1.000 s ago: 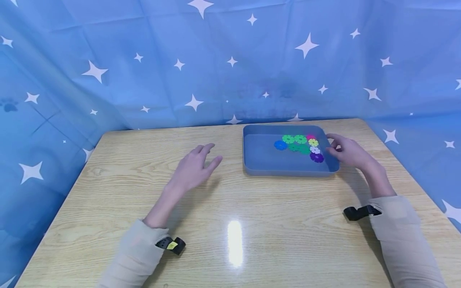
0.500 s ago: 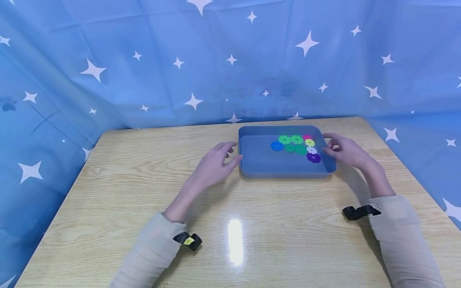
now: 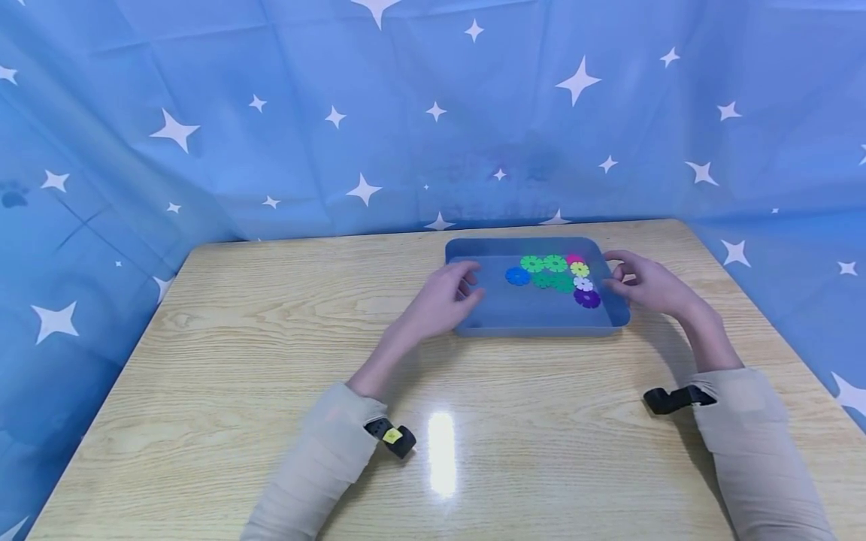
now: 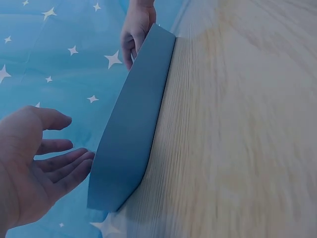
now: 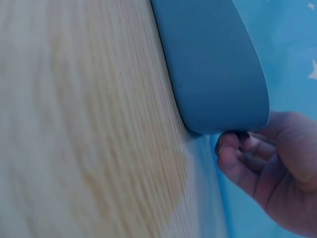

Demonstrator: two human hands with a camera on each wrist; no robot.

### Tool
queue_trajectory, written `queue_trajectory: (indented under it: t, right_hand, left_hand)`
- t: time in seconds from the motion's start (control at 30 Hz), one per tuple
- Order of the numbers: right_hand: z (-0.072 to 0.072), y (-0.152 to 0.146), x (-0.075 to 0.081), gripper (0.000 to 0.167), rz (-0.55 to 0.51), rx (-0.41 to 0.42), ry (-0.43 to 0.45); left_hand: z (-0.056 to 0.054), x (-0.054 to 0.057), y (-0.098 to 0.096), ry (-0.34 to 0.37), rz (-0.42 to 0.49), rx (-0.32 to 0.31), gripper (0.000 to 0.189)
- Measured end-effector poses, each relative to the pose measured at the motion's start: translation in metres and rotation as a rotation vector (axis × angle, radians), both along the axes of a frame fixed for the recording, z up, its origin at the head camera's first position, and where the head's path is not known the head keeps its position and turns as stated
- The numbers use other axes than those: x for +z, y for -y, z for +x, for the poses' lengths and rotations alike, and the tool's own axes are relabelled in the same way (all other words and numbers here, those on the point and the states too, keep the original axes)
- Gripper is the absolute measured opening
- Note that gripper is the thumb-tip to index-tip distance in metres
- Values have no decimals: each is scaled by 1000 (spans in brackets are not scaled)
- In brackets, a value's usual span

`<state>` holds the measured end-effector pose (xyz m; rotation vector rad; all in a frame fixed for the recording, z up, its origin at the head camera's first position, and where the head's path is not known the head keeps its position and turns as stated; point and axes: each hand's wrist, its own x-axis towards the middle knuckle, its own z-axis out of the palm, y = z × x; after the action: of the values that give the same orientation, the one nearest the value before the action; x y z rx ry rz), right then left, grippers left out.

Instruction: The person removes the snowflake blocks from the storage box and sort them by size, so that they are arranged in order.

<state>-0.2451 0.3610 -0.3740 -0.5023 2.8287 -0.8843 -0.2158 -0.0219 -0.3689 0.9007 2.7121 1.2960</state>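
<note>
A shallow blue-grey plastic tray (image 3: 534, 330) lies on the table, its long sides running left to right. Inside, toward the right, are several flat notched snowflake discs: a blue disc (image 3: 518, 276), a purple disc (image 3: 586, 298), a yellow disc (image 3: 579, 269), a white disc (image 3: 583, 284), light and dark green ones, and a pink one. My right hand (image 3: 646, 282) pinches the tray's right wall between thumb and fingers. At the tray's left end, my left hand (image 3: 443, 300) reaches over the rim with relaxed, spread fingers; the left wrist view shows its fingertips (image 4: 86, 156) right at the tray wall.
The light wood-grain table (image 3: 271, 338) ends just behind the tray, against a blue curtain (image 3: 304, 113) with white stars. Black wrist cameras sit on both sleeves. A bright light reflection (image 3: 443, 454) shows on the tabletop in front.
My left hand has moved right, from the bare tabletop to the tray's left end. The tray has slid slightly left, with my right hand still gripping its right wall.
</note>
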Motion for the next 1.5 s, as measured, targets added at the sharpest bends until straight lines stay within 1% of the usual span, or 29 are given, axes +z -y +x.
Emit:
queue_trajectory:
  t: [0.23, 0.37, 0.47, 0.6, 0.7, 0.9, 1.03, 1.2, 1.3, 1.37, 1.5]
  right_hand:
    - [1, 0, 1, 53, -13, 7, 30]
    - [1, -1, 1, 53, -32, 18, 41]
    - [1, -1, 1, 54, -43, 26, 48]
    - [0, -1, 1, 55, -44, 29, 51]
    - [1, 0, 2, 57, -45, 29, 52]
    - [2, 1, 2, 58, -52, 29, 60]
    - [2, 1, 1, 57, -52, 28, 58]
    - [2, 1, 0, 56, -47, 25, 53]
    - [3, 1, 0, 56, -47, 20, 49]
    - [3, 1, 1, 57, -45, 16, 49]
    - [3, 2, 1, 57, -52, 10, 60]
  left_hand:
    - [-13, -2, -25, 67, 17, -1, 38]
    - [-22, -6, -37, 121, 45, 9, 38]
    - [-28, -10, -44, 151, 53, 29, 39]
    - [-35, -14, -54, 172, 38, 69, 38]
    - [-39, -17, -61, 205, 36, 105, 38]
    - [-44, -21, -73, 245, 30, 203, 37]
    - [-48, -25, -81, 280, 18, 255, 37]
    - [-50, -30, -88, 315, -29, 321, 40]
    - [-51, -30, -91, 320, -69, 342, 39]
    - [-50, -29, -92, 324, -78, 347, 37]
    - [-49, -28, -92, 325, -45, 350, 33]
